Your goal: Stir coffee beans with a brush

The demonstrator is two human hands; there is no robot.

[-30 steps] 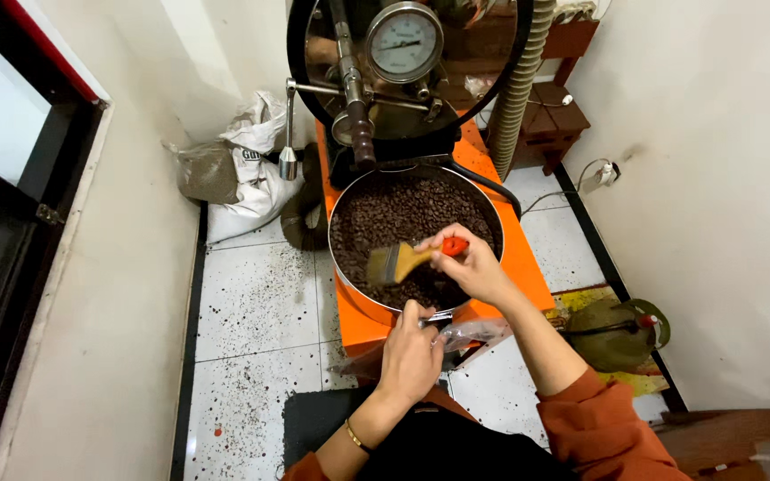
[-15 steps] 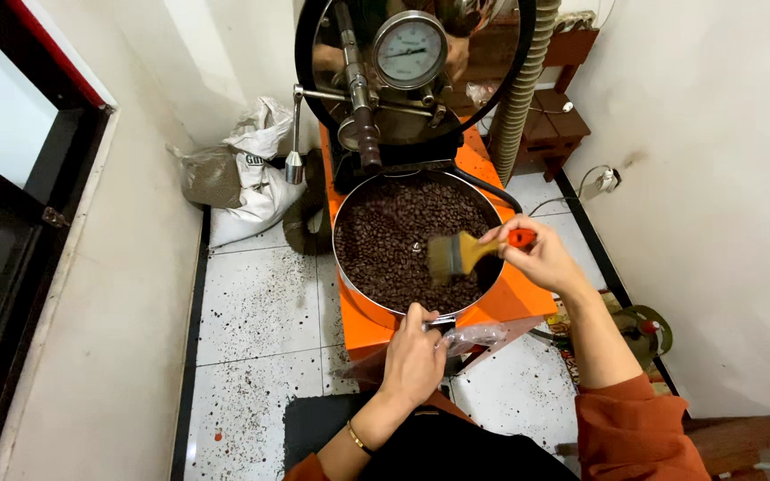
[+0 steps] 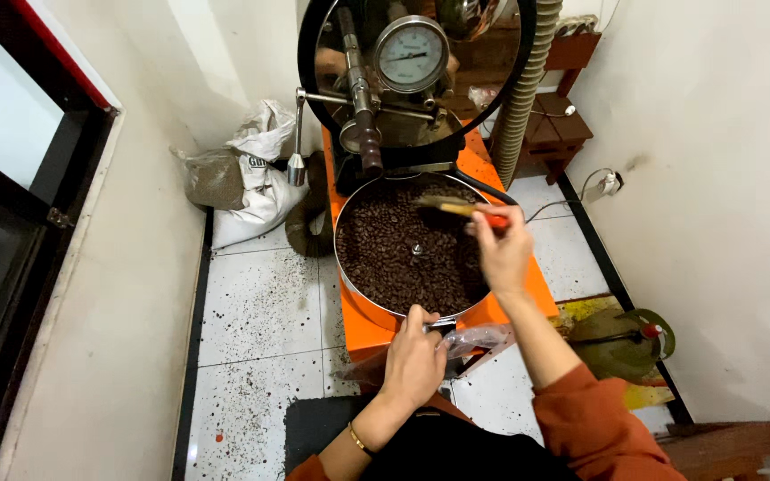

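While right hand (image 3: 503,254) clasps brush (image 3: 456,208) over beans (image 3: 394,249), left hand (image 3: 413,361) closed on handle (image 3: 443,322), white sack (image 3: 260,169) left.

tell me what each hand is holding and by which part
Right hand holds a brush by its red handle end. Left hand grips a small metal handle at the tray's front rim.

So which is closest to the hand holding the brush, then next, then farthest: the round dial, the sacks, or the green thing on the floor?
From the right hand, in the head view:
1. Round dial gauge, up on the roaster, just left of the hand.
2. Green object, on the floor to the lower right; nearly a tie with the gauge.
3. Sacks, far left by the wall.
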